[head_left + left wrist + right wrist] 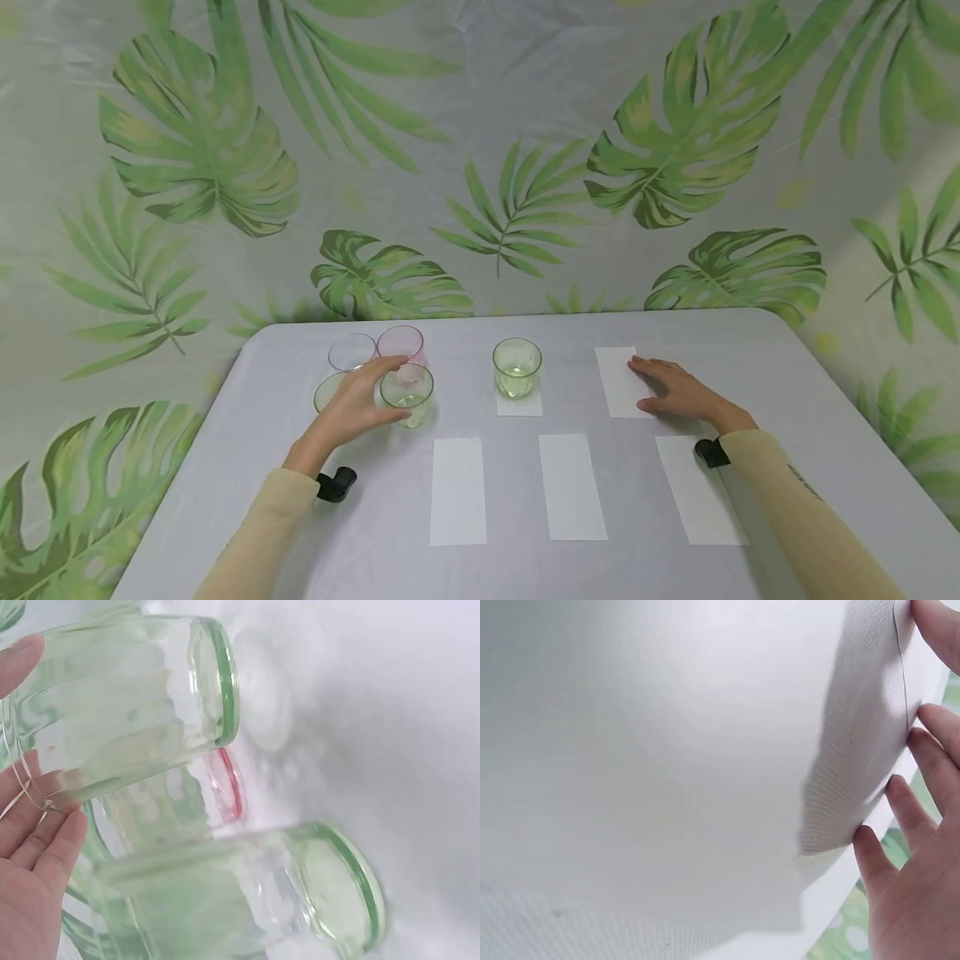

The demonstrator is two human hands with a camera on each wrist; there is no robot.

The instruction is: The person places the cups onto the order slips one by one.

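Note:
My left hand (356, 404) grips a clear green-tinted glass (408, 408) near its rim, thumb on one side and fingers on the other. In the left wrist view that green glass (135, 690) has its base over the white cloth, with a pale shadow beside it; whether it touches the cloth I cannot tell. Close by stand another green glass (217, 892) and a pink-rimmed glass (400, 337). On the right, fingertips of my right hand (678, 393) touch the edge of a white paper rectangle (617, 383), with the fingers extended and nothing gripped.
A clear glass (351, 353) stands at the back left. Another green-rimmed glass (517, 367) rests on a paper in the back middle. Along the front lie three white papers: left (458, 492), middle (572, 487), right (699, 492). A leaf-patterned curtain (510, 208) hangs behind the table.

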